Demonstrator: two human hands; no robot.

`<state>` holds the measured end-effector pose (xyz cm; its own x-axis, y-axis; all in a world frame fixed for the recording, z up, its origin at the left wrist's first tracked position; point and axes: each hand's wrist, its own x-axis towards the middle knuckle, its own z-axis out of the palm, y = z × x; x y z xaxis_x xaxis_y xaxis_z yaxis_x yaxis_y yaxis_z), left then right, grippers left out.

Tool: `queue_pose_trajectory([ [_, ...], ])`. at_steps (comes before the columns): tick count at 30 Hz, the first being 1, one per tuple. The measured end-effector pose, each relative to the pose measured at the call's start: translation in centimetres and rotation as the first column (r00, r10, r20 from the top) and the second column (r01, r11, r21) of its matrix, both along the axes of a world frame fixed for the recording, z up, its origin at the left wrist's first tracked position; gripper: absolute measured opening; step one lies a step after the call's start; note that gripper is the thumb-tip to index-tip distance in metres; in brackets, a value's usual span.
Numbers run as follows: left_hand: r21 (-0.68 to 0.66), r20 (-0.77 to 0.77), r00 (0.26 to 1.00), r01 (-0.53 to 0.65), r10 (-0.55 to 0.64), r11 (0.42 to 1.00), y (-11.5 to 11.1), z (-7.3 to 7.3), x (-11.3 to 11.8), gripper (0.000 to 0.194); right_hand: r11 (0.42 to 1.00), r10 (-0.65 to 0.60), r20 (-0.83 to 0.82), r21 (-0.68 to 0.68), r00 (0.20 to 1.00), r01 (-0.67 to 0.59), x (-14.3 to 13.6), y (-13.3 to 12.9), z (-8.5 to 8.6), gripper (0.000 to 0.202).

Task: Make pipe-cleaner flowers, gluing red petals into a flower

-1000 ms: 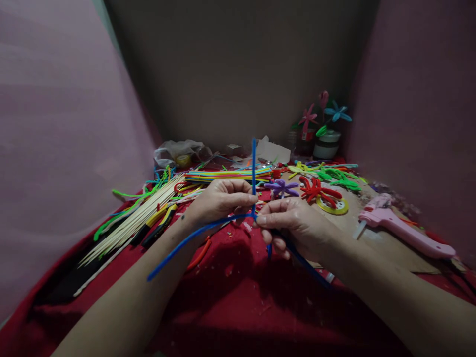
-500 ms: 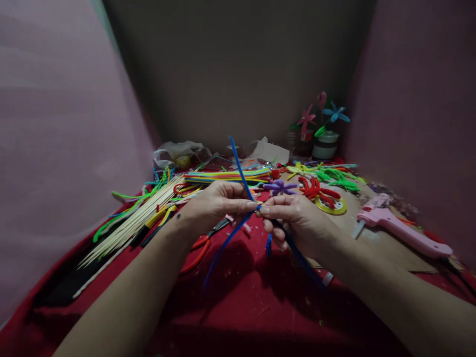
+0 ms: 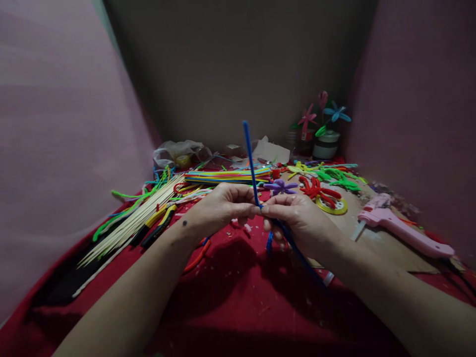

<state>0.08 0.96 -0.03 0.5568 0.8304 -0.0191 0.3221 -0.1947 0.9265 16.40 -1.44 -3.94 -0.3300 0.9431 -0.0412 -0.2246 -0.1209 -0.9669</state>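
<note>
Blue pipe cleaners (image 3: pixel 250 154) meet between my fingertips above the red cloth. One length stands nearly upright, while another runs down to the right beneath my right hand. My left hand (image 3: pixel 234 206) pinches them at the crossing with thumb and forefinger. Touching it there, my right hand (image 3: pixel 288 213) is closed on the blue pipe cleaners too. A short blue folded end (image 3: pixel 269 243) hangs below my right fingers. Behind my hands lies a purple pipe-cleaner flower (image 3: pixel 280 187).
Wooden sticks (image 3: pixel 137 218), yellow-black cutters (image 3: pixel 159 225) and red-handled scissors (image 3: pixel 199 255) lie left. Colored pipe cleaners (image 3: pixel 226 176) lie behind. At right are a red bundle (image 3: pixel 320 191), yellow tape roll (image 3: pixel 332 206), pink glue gun (image 3: pixel 405 230) on cardboard, and flowers in a pot (image 3: pixel 326 145).
The raised blue length has swung more upright and to the right. The length that hung down at the left between my arms no longer shows there. My left hand has shifted slightly right.
</note>
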Motion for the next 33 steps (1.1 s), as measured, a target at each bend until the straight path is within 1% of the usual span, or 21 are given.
queue_pose_trajectory([
  [2,0.019,0.001,0.999,-0.040,0.040,0.999,0.02,0.02,-0.03,0.009,1.000,0.008,0.000,0.002,1.000,-0.008,-0.03,-0.01,0.07,0.011],
  [5,0.025,0.001,0.996,-0.095,0.095,0.995,0.02,0.08,-0.03,0.011,1.000,0.025,0.011,0.009,1.000,-0.025,-0.05,0.01,0.04,0.010],
  [14,-0.023,-0.008,0.998,-0.062,0.061,0.998,0.09,-0.03,0.09,0.014,1.000,0.010,0.045,0.022,0.999,-0.011,0.12,-0.06,-0.08,0.011],
  [21,-0.031,-0.015,0.988,-0.157,0.156,0.987,-0.07,0.23,0.18,0.016,0.999,-0.002,0.041,0.053,0.999,-0.001,-0.18,0.03,-0.07,0.014],
  [24,-0.070,0.032,0.991,-0.126,0.129,0.990,0.00,0.28,0.00,0.018,0.997,-0.003,0.052,0.077,0.999,-0.001,-0.18,-0.08,0.10,0.014],
  [26,-0.071,0.046,0.993,-0.106,0.109,0.992,0.07,0.25,-0.11,0.018,0.996,-0.005,0.061,0.087,0.998,0.000,-0.15,-0.16,0.20,0.013],
  [30,-0.033,0.021,0.996,-0.091,0.092,0.995,0.10,0.11,-0.05,0.017,0.998,-0.022,0.038,0.063,0.999,0.020,-0.16,-0.19,0.20,0.016],
  [33,-0.033,0.005,0.995,-0.100,0.100,0.994,0.02,0.05,0.14,0.019,0.999,-0.016,0.000,0.048,1.000,0.016,-0.17,-0.09,0.06,0.017],
])
